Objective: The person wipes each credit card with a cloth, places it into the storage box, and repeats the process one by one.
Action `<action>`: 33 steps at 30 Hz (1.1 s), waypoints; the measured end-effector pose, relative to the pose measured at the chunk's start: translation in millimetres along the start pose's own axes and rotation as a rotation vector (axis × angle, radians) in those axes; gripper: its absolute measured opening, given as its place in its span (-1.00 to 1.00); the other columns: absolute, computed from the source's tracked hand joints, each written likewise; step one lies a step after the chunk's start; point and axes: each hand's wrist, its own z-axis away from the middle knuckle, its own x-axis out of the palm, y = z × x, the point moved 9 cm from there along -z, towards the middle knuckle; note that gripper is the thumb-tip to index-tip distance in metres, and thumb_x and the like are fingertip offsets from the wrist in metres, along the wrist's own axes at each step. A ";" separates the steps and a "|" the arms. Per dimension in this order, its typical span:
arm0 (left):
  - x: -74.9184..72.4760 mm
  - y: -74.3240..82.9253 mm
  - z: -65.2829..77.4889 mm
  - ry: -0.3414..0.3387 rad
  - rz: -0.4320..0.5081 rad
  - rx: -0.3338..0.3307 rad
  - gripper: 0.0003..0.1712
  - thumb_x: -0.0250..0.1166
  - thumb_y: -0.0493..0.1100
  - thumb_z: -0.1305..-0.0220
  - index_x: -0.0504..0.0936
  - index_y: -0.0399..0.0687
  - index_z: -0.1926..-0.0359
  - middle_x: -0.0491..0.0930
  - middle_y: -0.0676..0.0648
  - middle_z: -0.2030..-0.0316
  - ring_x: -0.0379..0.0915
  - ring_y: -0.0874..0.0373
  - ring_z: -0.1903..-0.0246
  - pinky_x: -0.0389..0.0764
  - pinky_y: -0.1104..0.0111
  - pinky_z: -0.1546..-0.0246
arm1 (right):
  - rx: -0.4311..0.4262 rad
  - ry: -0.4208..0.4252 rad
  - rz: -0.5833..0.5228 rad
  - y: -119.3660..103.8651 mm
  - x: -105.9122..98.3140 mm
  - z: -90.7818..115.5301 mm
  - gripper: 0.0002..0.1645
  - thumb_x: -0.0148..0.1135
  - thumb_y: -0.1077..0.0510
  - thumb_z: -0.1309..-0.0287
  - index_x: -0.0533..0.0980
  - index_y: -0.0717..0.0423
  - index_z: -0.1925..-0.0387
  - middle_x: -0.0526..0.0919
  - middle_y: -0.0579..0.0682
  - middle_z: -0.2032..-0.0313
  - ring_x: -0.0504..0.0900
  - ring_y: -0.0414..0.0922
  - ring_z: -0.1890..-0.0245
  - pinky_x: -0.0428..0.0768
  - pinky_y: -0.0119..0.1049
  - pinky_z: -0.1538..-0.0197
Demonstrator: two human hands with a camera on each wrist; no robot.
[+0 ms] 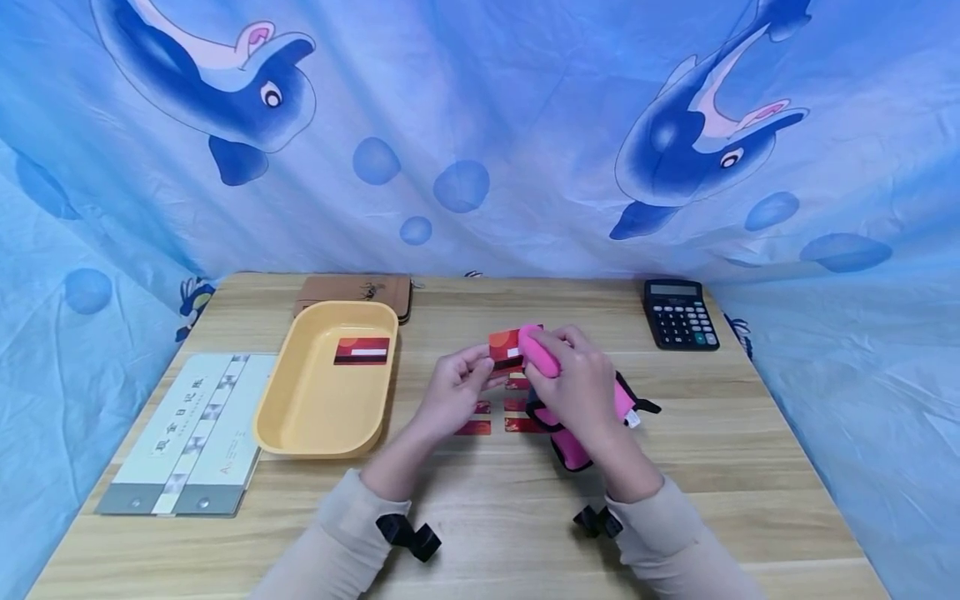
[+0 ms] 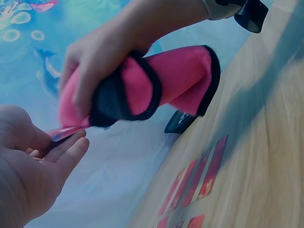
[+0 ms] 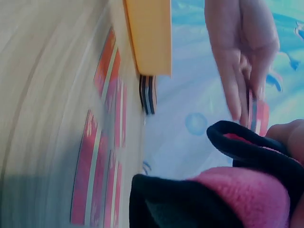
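Held up over the middle of the table, a red and orange card (image 1: 504, 343) with a dark stripe is pinched between the thumb and fingers of my left hand (image 1: 456, 385). My right hand (image 1: 581, 382) grips a bright pink cloth (image 1: 540, 353) with black edging and presses a bunched part of it against the card's right end, covering that end. The rest of the cloth (image 2: 185, 71) hangs below the right hand, with a small white tag on it. Under the hands lie several red striped cards (image 1: 474, 428) on the table, partly hidden by the hands and cloth.
Left of the hands stands a yellow tray (image 1: 322, 417) with one red card (image 1: 362, 352) inside. A white and grey ledger (image 1: 191, 433) lies beside it, and a brown notebook (image 1: 352, 288) behind it. At the back right sits a black calculator (image 1: 681, 315). A blue curtain surrounds the table.
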 end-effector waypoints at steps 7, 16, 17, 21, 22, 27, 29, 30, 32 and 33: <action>3.7 -5.7 1.2 0.028 -0.138 -0.005 -0.59 -0.02 -0.37 -0.53 0.54 -0.28 -0.29 0.73 -0.22 0.18 0.57 0.19 0.48 0.53 0.49 0.60 | -0.088 -0.003 -0.089 -34.5 8.0 3.2 -0.60 0.54 0.24 0.12 0.74 0.18 0.12 0.70 0.08 0.28 0.59 -0.07 0.58 0.49 -0.31 0.63; -1.2 4.3 3.1 0.035 -0.086 0.024 -0.63 0.01 -0.37 -0.53 0.51 -0.43 -0.24 0.65 -0.36 -0.03 0.73 -0.10 0.14 0.73 0.29 0.03 | -0.045 0.049 -0.041 -19.4 -5.8 2.4 -0.59 0.50 0.25 0.11 0.74 0.15 0.10 0.68 0.07 0.26 0.54 -0.08 0.63 0.46 -0.31 0.67; -2.6 5.2 3.3 0.035 -0.066 0.025 -0.63 0.01 -0.38 -0.53 0.49 -0.46 -0.24 0.62 -0.39 -0.06 0.71 -0.16 0.09 0.69 0.25 -0.05 | -0.033 0.055 -0.036 -14.9 -8.0 1.9 -0.59 0.51 0.25 0.10 0.74 0.15 0.10 0.69 0.08 0.26 0.56 -0.06 0.61 0.48 -0.28 0.64; -9.8 6.6 3.8 0.048 -0.034 0.016 -0.62 -0.01 -0.40 -0.54 0.45 -0.48 -0.26 0.56 -0.44 -0.11 0.70 -0.21 0.10 0.66 0.26 -0.06 | 0.009 0.077 -0.029 1.4 -15.2 0.5 -0.59 0.53 0.24 0.10 0.75 0.15 0.10 0.70 0.10 0.27 0.61 0.01 0.52 0.54 -0.17 0.58; -11.7 5.9 3.7 0.053 -0.037 0.010 -0.62 -0.01 -0.39 -0.54 0.45 -0.47 -0.27 0.56 -0.43 -0.12 0.71 -0.21 0.11 0.67 0.25 -0.06 | 0.017 0.078 -0.027 4.5 -16.1 0.5 -0.59 0.53 0.23 0.09 0.75 0.14 0.09 0.70 0.09 0.26 0.62 0.02 0.50 0.54 -0.16 0.57; -25.0 0.0 3.1 0.138 -0.059 -0.037 -0.62 -0.01 -0.35 -0.56 0.48 -0.41 -0.27 0.62 -0.35 -0.07 0.70 -0.19 0.10 0.71 0.31 0.01 | 0.043 0.076 -0.025 18.5 -16.9 2.6 -0.58 0.51 0.22 0.08 0.74 0.13 0.07 0.71 0.09 0.27 0.64 0.04 0.45 0.55 -0.14 0.53; -32.1 -1.5 3.2 0.188 -0.058 -0.050 -0.62 0.00 -0.34 -0.56 0.48 -0.42 -0.27 0.63 -0.35 -0.04 0.70 -0.21 0.08 0.71 0.34 0.03 | 0.057 0.081 -0.034 24.7 -17.8 3.8 -0.57 0.51 0.22 0.08 0.74 0.14 0.06 0.71 0.11 0.27 0.64 0.04 0.44 0.56 -0.15 0.51; -36.1 -2.3 3.5 0.213 -0.052 -0.054 -0.61 0.00 -0.34 -0.56 0.46 -0.44 -0.28 0.62 -0.37 -0.04 0.69 -0.22 0.08 0.72 0.39 0.07 | 0.064 0.088 -0.040 27.9 -18.8 4.4 -0.57 0.51 0.23 0.08 0.74 0.14 0.06 0.72 0.11 0.28 0.65 0.04 0.43 0.57 -0.14 0.51; -43.8 -2.6 4.1 0.252 -0.050 -0.060 -0.61 0.00 -0.34 -0.56 0.46 -0.44 -0.29 0.62 -0.39 -0.05 0.67 -0.25 0.06 0.73 0.43 0.11 | 0.081 0.100 -0.055 34.3 -21.4 5.3 -0.57 0.52 0.23 0.07 0.74 0.16 0.06 0.72 0.12 0.29 0.65 0.05 0.43 0.57 -0.15 0.50; -48.1 -2.7 4.5 0.271 -0.055 -0.064 -0.60 0.00 -0.33 -0.56 0.45 -0.43 -0.30 0.61 -0.39 -0.08 0.67 -0.24 0.05 0.73 0.49 0.18 | 0.089 0.106 -0.061 37.6 -22.7 5.7 -0.56 0.52 0.23 0.07 0.74 0.16 0.05 0.73 0.13 0.28 0.66 0.05 0.43 0.57 -0.16 0.50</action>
